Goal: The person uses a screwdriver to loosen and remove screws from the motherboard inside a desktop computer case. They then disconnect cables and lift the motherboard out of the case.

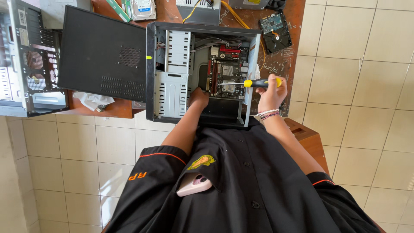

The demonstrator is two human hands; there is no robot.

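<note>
Head view, looking down. The right hand (271, 92) gripped a yellow-and-black screwdriver (252, 83), its shaft pointing left over the motherboard (226, 69) inside the open computer case (202, 73), which lay on the wooden table (282, 60). The left hand (198, 97) reached into the case beside the drive cage (174, 77); whether its fingers were spread or closed could not be told. The removed black side panel (103, 54) lay to the left, a bare hard drive (276, 32) at far right.
</note>
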